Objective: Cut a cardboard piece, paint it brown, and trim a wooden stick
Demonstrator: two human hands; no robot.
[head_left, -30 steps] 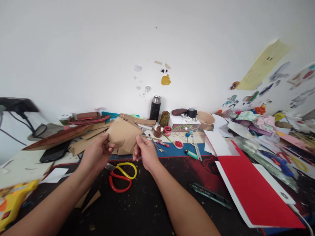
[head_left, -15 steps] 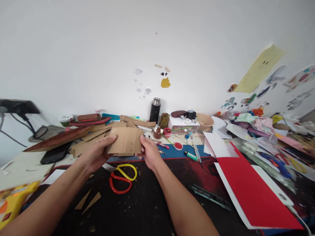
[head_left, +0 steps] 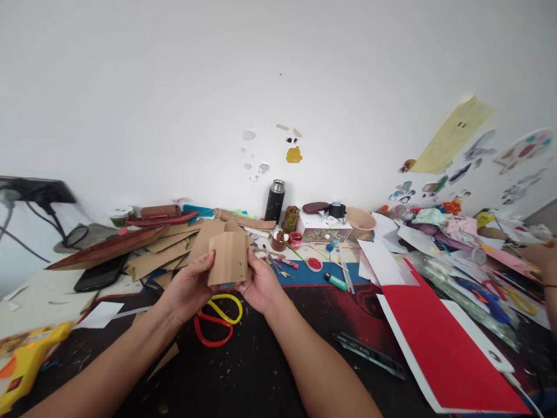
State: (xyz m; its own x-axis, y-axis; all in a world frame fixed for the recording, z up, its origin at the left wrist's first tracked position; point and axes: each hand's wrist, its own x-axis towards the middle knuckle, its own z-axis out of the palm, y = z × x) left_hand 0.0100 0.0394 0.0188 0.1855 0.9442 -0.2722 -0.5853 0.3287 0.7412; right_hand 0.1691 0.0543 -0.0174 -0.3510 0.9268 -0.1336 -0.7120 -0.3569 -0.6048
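Observation:
A small brown cardboard piece (head_left: pixel 228 258), with fold lines across it, is held up between both hands over the near middle of the desk. My left hand (head_left: pixel 194 285) grips its left edge, the thumb on the front face. On the right edge my right hand (head_left: pixel 261 283) pinches it, fingers curled behind. Just below the hands lie scissors with one red and one yellow handle (head_left: pixel 214 341); their blades are mostly hidden by my left hand.
Cardboard scraps (head_left: pixel 161 255) are piled at the left beside a black phone (head_left: pixel 101 274). A yellow glue gun (head_left: pixel 32 360) lies near left. Red paper (head_left: pixel 448 348) and a cutter (head_left: pixel 369 353) lie right. A black flask (head_left: pixel 275 202) stands behind. Someone's arm (head_left: pixel 549 284) shows far right.
The cardboard now looks narrower and more upright, and my hands are closer together. My left hand has moved right and slightly down. Another person's arm has appeared at the far right.

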